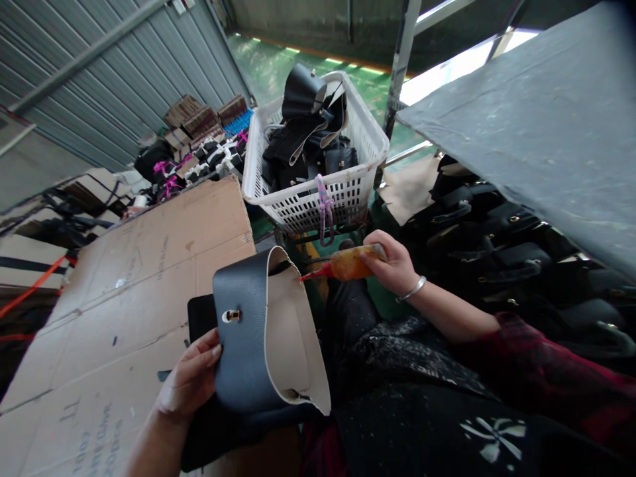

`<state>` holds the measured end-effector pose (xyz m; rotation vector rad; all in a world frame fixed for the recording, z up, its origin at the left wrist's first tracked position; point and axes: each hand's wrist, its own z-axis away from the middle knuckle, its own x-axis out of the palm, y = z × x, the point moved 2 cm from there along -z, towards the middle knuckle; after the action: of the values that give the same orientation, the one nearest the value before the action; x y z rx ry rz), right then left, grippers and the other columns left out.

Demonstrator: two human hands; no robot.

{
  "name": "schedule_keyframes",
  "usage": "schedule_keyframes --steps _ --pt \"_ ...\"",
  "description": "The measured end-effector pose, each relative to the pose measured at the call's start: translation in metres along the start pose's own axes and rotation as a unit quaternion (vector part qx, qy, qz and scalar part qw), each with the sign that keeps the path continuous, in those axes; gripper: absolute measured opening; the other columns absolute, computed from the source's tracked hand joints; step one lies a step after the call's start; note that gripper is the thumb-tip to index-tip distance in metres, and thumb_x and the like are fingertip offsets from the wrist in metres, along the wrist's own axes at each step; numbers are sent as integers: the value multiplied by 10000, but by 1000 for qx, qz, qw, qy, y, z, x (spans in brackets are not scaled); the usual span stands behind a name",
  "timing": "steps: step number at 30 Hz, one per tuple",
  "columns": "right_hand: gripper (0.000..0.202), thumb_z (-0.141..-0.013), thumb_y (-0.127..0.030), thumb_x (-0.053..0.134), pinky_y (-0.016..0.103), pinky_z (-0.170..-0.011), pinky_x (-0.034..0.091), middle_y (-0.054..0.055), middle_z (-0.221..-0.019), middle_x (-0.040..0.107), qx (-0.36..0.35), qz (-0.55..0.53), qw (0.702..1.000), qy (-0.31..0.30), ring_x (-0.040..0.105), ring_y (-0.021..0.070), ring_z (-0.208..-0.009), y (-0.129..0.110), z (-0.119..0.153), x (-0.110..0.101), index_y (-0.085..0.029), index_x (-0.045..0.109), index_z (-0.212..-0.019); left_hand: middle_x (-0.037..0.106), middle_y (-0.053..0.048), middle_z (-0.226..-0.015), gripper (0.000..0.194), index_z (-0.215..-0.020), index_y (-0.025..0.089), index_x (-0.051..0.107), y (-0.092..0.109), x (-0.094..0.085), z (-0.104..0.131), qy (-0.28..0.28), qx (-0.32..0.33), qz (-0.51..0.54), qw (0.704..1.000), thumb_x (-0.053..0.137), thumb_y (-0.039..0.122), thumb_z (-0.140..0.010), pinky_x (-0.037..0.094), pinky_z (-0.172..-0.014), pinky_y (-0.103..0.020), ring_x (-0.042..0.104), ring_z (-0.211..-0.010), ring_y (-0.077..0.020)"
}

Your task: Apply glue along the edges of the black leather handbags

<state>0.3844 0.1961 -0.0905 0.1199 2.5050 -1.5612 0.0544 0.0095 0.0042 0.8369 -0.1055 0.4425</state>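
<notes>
My left hand point(191, 374) grips the lower left side of a black leather handbag body point(243, 338), which has a gold turn-lock clasp point(231, 317) and a beige lining. The bag's open side faces right, and its cut edge curves round the opening. In my right hand point(392, 263) is a squeeze bottle of amber glue point(350, 262) with a red nozzle. The nozzle tip points left and is at the bag's upper right edge; whether it touches I cannot tell. Black pieces lie beneath the bag, partly hidden by it.
A cardboard-covered table point(144, 285) spreads to the left. Ahead stands a white plastic basket point(318, 205) full of black bag parts. Many black bags point(511, 245) lie under a grey-covered table point(546, 126) at right. Stacked parts with pink ties point(169, 175) sit at the back left.
</notes>
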Motion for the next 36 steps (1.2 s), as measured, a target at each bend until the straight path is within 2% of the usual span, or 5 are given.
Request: schedule_keyframes --steps 6,17,21,28,36 --pt "289 -775 -463 617 276 -563 384 -13 -659 481 42 -32 999 -11 453 134 -594 16 6 10 -203 513 -704 718 -59 -1050 405 -1027 199 728 3 3 1 9 -5 -23 1000 798 241 -631 515 -921 -358 670 -955 -271" --pt "292 -720 -457 653 264 -565 395 -18 -654 497 188 -98 976 -42 459 130 -602 26 48 11 -191 532 -724 701 -65 -1098 447 -1094 192 697 -1 -4 -3 23 5 -11 1000 768 195 -653 480 -969 -449 665 -963 -266" --pt "276 -715 -441 653 264 -567 401 -17 -653 501 213 -100 970 -69 468 133 -608 22 57 6 -189 541 -733 721 -62 -1018 427 -1065 194 705 1 -4 -3 25 12 -1 1000 774 180 -644 481 -964 -463 683 -883 -233" --pt "288 -733 -456 637 264 -553 405 -12 -639 497 201 -97 968 -115 462 133 -595 12 68 -2 -187 539 -713 728 -62 -983 432 -1030 195 720 0 -2 -3 39 10 -16 999 805 213 -607 528 -903 -425 681 -906 -276" --pt "272 -718 -443 653 263 -561 398 -15 -651 494 173 -71 982 -9 465 132 -598 18 54 -5 -196 540 -718 740 -55 -893 438 -981 201 741 3 5 -3 53 11 -8 998 836 212 -553 562 -837 -411 692 -860 -293"
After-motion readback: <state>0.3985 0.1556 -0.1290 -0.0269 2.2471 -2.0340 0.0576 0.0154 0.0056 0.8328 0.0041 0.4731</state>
